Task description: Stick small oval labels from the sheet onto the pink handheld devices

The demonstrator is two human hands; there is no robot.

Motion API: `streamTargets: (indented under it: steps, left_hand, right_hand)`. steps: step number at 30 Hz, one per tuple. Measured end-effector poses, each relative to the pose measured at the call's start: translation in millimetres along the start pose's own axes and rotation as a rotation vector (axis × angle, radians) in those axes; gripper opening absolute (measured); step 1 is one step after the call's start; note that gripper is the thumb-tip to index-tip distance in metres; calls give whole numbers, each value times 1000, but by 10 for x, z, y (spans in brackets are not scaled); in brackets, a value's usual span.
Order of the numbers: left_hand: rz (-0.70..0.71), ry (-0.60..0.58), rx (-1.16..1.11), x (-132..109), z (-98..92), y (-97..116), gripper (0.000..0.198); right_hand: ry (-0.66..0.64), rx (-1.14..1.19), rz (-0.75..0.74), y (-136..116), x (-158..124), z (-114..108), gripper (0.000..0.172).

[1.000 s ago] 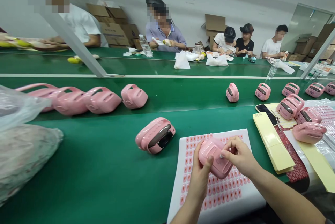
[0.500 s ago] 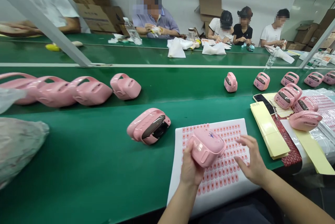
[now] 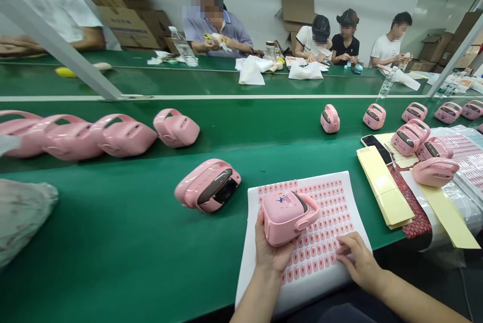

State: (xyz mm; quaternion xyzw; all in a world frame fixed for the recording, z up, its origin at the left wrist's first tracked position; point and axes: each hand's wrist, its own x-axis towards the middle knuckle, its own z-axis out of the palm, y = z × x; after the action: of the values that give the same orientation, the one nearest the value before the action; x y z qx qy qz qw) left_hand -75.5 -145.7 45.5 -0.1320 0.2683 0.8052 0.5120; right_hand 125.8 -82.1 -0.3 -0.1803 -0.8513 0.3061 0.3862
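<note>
A pink portable speaker (image 3: 284, 222) with a carry handle rests in my left hand (image 3: 272, 252), whose fingers wrap its near left side. Its printed face is turned up and its handle points right. Beneath it lies a white sheet of small pink stickers (image 3: 328, 194) in rows. My right hand (image 3: 358, 261) is at the right edge of those rows, fingers half bent, thumb slightly apart, with nothing visible between them. Whether the fingertips touch a sticker is hard to make out. To the left, another pink speaker (image 3: 207, 185) lies tilted on the green table.
Several pink speakers (image 3: 126, 137) line the back left, with others (image 3: 374, 116) at the back right. A plastic bag (image 3: 22, 217) lies left. Right are yellow paper strips (image 3: 385, 187), a phone (image 3: 377, 149) and stacked sticker sheets (image 3: 468, 147). Several people work across the bench.
My left hand has turned the speaker so its printed face tips upward and its handle shows at the right. My right hand has come down to the sticker sheet, its fingers closer together.
</note>
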Motion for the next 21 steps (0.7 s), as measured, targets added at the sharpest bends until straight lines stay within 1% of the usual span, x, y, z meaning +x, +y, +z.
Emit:
streamTargets:
  steps: [2,4,6,8,11,14,17,21]
  left_hand:
    - [-11,-117,-48,15,-69,-35,59]
    - [7,-211,-107,16,-135,-90,56]
    - [25,-267,-146,4,-192,-153,50]
    - [26,-327,-139,-12,-239,-211,50]
    - [20,-424,-84,-32,-289,-271,57]
    - [-2,-482,-56,-45,-306,-305,61]
    - [-27,-505,-60,-59,-289,-331,63]
    - [-60,-526,-40,-91,-234,-350,67]
  right_hand:
    - [159,-16,52,-80,123,48,30]
    - [318,14,83,-214,311,89,31]
    - [453,96,71,-381,519,126,34]
    - [538,152,23,-541,689,169,37]
    - [562,123,-79,-692,818,245,43]
    - [578,69,-139,-735,839,306,49]
    - [607,44,-133,-743,838,329,51]
    - [607,9,-108,-752,835,333,47]
